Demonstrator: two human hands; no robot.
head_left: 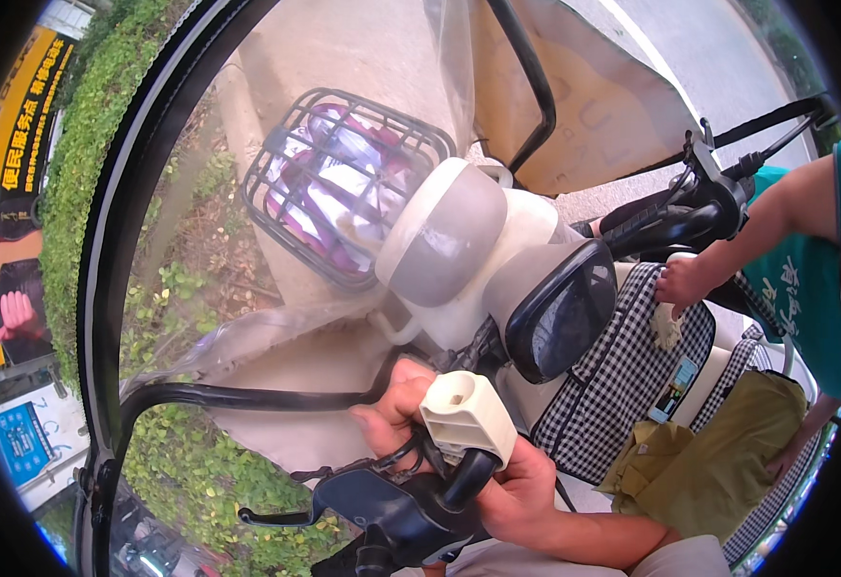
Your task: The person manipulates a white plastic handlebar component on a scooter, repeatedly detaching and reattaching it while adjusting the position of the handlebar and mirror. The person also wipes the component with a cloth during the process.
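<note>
An off-white plastic bracket (469, 413) with a square hole in its top and open slots in its side sits around the black handlebar (471, 478). My left hand (394, 412) is curled against the bracket's left side, beside black cables; its forearm is hidden. From the lower right comes my right hand (521, 495), closed round the bracket and bar from behind, with most fingers out of sight. Just below them are the dark control housing (372, 510) and a black brake lever (276, 519).
Beyond stand a mirror (560, 313), a grey-white headlamp housing (454, 236) and a wire basket (276, 223) with purple-white packages. A clear windshield with a black frame (103, 240) surrounds the left. At right, another person's hand (682, 281) touches a checked seat cover (598, 394). Hedges line the left.
</note>
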